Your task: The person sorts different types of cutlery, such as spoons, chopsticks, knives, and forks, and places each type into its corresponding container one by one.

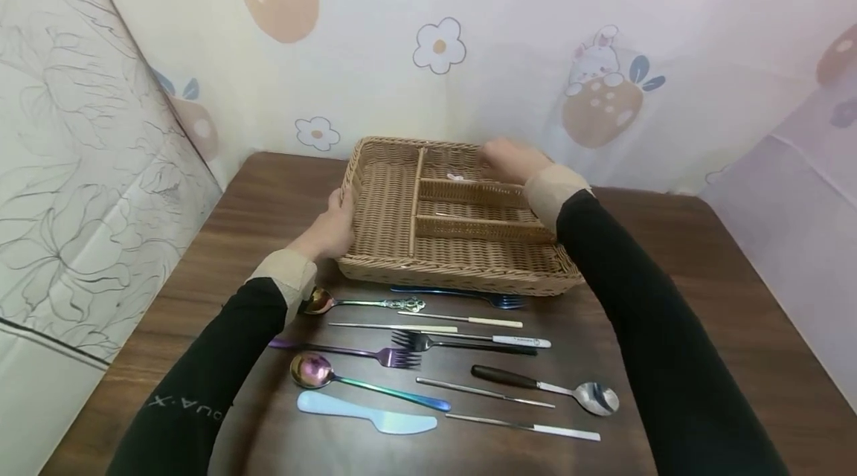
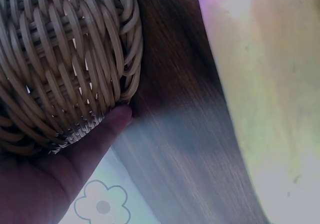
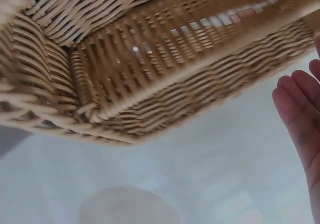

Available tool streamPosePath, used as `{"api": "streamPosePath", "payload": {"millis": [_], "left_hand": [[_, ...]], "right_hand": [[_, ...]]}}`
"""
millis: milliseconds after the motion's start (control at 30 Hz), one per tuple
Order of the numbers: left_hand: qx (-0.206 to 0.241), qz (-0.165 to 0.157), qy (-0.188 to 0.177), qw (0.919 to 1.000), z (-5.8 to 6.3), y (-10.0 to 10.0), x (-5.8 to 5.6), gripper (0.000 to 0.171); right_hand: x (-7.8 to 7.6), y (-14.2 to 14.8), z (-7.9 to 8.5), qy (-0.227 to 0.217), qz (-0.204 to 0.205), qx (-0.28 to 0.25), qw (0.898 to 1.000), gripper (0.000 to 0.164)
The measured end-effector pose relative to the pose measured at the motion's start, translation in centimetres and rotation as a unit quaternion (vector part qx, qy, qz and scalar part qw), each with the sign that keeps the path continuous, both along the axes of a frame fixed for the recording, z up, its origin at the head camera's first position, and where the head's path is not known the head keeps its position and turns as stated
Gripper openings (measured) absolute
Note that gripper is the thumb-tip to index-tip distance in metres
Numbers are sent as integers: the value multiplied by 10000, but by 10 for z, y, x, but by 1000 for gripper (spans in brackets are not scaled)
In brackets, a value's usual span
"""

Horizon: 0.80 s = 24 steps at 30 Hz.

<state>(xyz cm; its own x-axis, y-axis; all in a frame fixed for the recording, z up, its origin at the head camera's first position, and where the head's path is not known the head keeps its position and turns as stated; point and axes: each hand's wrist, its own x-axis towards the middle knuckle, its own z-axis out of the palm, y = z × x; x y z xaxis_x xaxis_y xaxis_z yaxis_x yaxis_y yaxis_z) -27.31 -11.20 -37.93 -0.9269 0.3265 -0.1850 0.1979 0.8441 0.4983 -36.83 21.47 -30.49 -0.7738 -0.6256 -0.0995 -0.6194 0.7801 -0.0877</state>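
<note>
A woven wicker basket (image 1: 382,201) with several compartments stands at the back of the table. My left hand (image 1: 335,226) grips its left side; in the left wrist view, the thumb (image 2: 112,126) lies along the outer weave (image 2: 60,49). Above the back right compartment is my right hand (image 1: 512,160), blurred in the head view. The right wrist view has its fingers (image 3: 295,97) loosely bent beside the basket wall (image 3: 165,44), with nothing visible in them. A small white item (image 1: 457,177) shows in the back compartment, partly hidden.
Cutlery lies in front of the basket: a blue fork (image 1: 462,293), an ornate spoon (image 1: 361,303), a purple fork (image 1: 348,351), a black fork (image 1: 462,343), a rainbow spoon (image 1: 382,388), a light blue knife (image 1: 368,413), a dark-handled spoon (image 1: 545,387) and several thin sticks. A patterned cloth (image 1: 435,104) hangs behind.
</note>
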Motion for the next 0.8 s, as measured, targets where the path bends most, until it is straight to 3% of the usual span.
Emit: {"api": "streamPosePath", "payload": {"millis": [200,500,800], "left_hand": [[-105,21,-2,9999,3,-2,-1,76],[-11,10,-110,9999,2,0,0,78],[51,-47,-81,9999,1,1,1,77]], "right_hand": [[38,-19,28,209,194,289,9992,23],[79,-33,37,535,906,43,9944,18],[120,-36,46,790,1210,-139,9894,18]]}}
